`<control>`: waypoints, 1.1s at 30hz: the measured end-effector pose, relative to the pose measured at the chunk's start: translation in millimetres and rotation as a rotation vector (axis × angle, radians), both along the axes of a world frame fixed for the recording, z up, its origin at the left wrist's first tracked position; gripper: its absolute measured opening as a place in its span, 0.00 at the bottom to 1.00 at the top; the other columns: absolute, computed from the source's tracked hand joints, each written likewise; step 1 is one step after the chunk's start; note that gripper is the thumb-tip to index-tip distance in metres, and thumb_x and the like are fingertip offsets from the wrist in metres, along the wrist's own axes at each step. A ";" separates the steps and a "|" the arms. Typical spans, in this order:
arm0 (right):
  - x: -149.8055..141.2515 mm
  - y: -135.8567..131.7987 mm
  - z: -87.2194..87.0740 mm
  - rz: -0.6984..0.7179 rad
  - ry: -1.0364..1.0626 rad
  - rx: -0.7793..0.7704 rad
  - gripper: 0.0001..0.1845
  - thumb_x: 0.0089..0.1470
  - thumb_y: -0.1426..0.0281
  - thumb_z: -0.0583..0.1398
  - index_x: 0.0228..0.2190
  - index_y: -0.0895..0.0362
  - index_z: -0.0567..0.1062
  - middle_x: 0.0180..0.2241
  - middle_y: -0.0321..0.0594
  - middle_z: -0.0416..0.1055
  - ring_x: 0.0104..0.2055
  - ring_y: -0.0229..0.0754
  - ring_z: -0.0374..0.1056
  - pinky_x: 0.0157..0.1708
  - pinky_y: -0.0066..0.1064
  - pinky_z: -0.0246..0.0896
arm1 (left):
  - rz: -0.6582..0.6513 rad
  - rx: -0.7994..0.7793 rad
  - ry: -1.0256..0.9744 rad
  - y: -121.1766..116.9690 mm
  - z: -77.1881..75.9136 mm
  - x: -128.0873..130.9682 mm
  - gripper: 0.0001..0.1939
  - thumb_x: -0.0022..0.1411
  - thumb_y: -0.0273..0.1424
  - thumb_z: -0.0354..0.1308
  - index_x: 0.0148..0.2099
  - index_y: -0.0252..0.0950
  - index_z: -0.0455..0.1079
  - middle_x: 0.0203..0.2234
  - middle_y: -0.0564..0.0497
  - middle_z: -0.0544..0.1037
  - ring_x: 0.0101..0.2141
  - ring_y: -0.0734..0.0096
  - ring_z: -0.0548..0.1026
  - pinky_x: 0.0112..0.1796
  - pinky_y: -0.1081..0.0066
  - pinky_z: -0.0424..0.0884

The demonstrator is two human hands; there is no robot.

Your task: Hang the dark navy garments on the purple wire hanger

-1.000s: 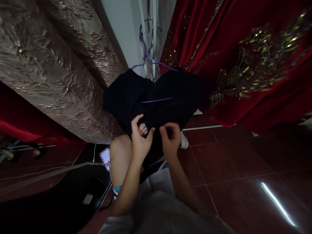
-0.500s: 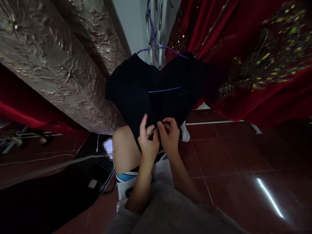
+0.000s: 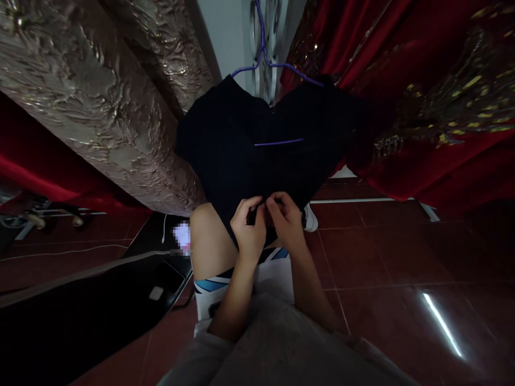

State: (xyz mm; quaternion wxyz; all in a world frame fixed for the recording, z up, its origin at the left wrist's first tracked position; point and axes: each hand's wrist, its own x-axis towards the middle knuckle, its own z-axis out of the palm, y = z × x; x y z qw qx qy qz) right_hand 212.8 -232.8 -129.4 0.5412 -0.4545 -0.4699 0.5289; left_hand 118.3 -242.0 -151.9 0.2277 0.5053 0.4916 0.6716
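A dark, front-opening garment (image 3: 225, 134) hangs on a purple hanger (image 3: 279, 142), whose lower bar shows through the gap between the front edges. The cloth comes down over my lap. My left hand (image 3: 250, 228) pinches the garment low on its front, with thumb and forefinger curled together. Right beside it, my right hand (image 3: 286, 221) pinches the same spot, fingertips nearly touching the left ones. Any small part between the fingertips is too dark and too covered to make out.
Textured beige fabric (image 3: 100, 102) hangs at the left. Red cloth with gold sequins (image 3: 374, 69) hangs at the right. Beside my knee, a black surface (image 3: 120, 300) holds a phone (image 3: 171, 276), a small white object (image 3: 156, 292) and a cable. Red tiles (image 3: 382, 257) cover the floor.
The raised left forefinger has come down and closed against the thumb on the cloth. My right hand stays pinched at the garment's front. The view has shifted slightly.
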 end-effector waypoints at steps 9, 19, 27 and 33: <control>6.3 4.1 1.6 -0.002 0.075 -0.023 0.15 0.55 0.60 0.66 0.25 0.57 0.72 0.16 0.29 0.62 0.18 0.30 0.56 0.20 0.23 0.49 | 0.009 0.004 -0.069 1.4 1.8 2.0 0.08 0.66 0.24 0.62 0.47 0.37 0.73 0.38 0.49 0.76 0.40 0.72 0.76 0.42 0.73 0.74; -6.9 74.6 105.4 -0.073 0.242 0.175 0.17 0.53 0.56 0.67 0.26 0.58 0.76 0.13 0.27 0.55 0.15 0.28 0.47 0.17 0.26 0.36 | -0.090 -0.009 -0.109 25.7 -20.7 10.6 0.08 0.66 0.25 0.60 0.41 0.38 0.62 0.31 0.55 0.65 0.31 0.76 0.67 0.34 0.77 0.65; -13.7 113.6 157.6 -0.125 0.166 0.373 0.28 0.57 0.43 0.62 0.24 0.54 0.72 0.15 0.31 0.58 0.17 0.32 0.47 0.18 0.30 0.43 | -0.300 0.051 0.285 67.5 -25.1 2.8 0.10 0.64 0.18 0.54 0.43 0.38 0.60 0.32 0.54 0.68 0.31 0.75 0.68 0.34 0.75 0.64; -6.0 120.3 145.6 -0.088 0.058 0.363 0.21 0.64 0.57 0.62 0.24 0.55 0.71 0.15 0.31 0.62 0.15 0.31 0.50 0.17 0.27 0.44 | -0.405 -0.002 0.343 73.9 15.7 -24.4 0.20 0.64 0.22 0.58 0.57 0.40 0.63 0.29 0.55 0.70 0.29 0.73 0.72 0.33 0.74 0.67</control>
